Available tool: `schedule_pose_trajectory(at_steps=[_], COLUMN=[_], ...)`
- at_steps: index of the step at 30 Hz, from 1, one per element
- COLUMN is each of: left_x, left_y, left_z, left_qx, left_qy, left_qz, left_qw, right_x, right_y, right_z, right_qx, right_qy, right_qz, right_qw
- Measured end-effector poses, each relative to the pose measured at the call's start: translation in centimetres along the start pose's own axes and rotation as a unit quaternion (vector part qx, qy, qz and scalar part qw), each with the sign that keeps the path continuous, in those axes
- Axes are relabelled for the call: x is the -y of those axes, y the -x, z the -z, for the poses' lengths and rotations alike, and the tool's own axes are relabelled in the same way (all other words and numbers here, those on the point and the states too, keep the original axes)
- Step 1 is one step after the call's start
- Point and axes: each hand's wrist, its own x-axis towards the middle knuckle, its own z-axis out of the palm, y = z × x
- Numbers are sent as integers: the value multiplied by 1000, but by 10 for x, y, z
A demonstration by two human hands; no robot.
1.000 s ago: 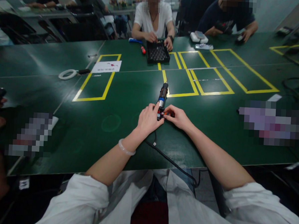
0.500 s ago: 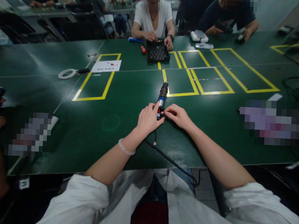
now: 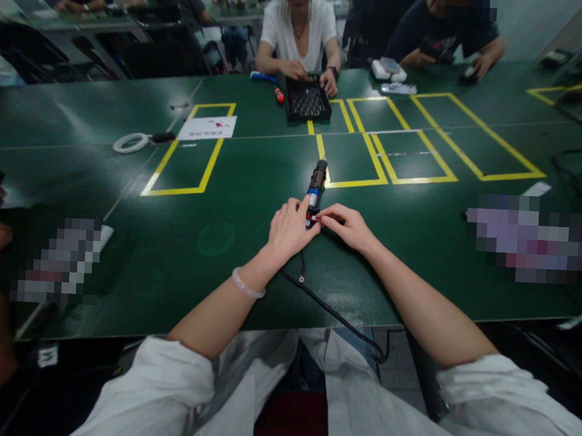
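Observation:
A slim, dark cylindrical device (image 3: 316, 180) with a blue band and a silver section lies on the green table, pointing away from me. My left hand (image 3: 290, 228) is closed around its near end, where small red and white parts show. At that same end, the fingertips of my right hand (image 3: 346, 224) are pinched together beside the red and white bits; what they pinch is too small to make out. From under my left hand a black cable (image 3: 335, 313) runs over the table edge. A short lead with a ring terminal (image 3: 301, 279) lies beside it.
Opposite me, a person works over a black tray (image 3: 307, 108) of small parts, near a red-handled tool (image 3: 278, 95). A white sheet (image 3: 208, 128) and a white ring with a dark handle (image 3: 131, 143) lie left. Yellow tape (image 3: 356, 182) marks rectangles. Blurred items flank both sides.
Both my hands stay at the near end of the device with hardly any movement. Across the table, the person's hand over the tray has shifted slightly.

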Motion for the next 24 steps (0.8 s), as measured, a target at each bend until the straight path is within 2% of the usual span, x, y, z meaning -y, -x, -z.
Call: schedule_pose_trajectory(at_steps=[15, 19, 24], left_x=[8, 25, 63], left_y=[1, 3, 8], left_z=[0, 5, 14], left_qx=[5, 10, 9], left_qy=[-29, -46, -72], left_qz=[-11, -16, 15], left_qw=[999, 999, 997], right_x=[-1, -1, 1], right_y=[0, 0, 0], right_z=[-2, -1, 0], right_qx=[-16, -17, -11], right_qy=[-28, -16, 1], right_qz=[-23, -26, -17], right_qw=[999, 999, 1000])
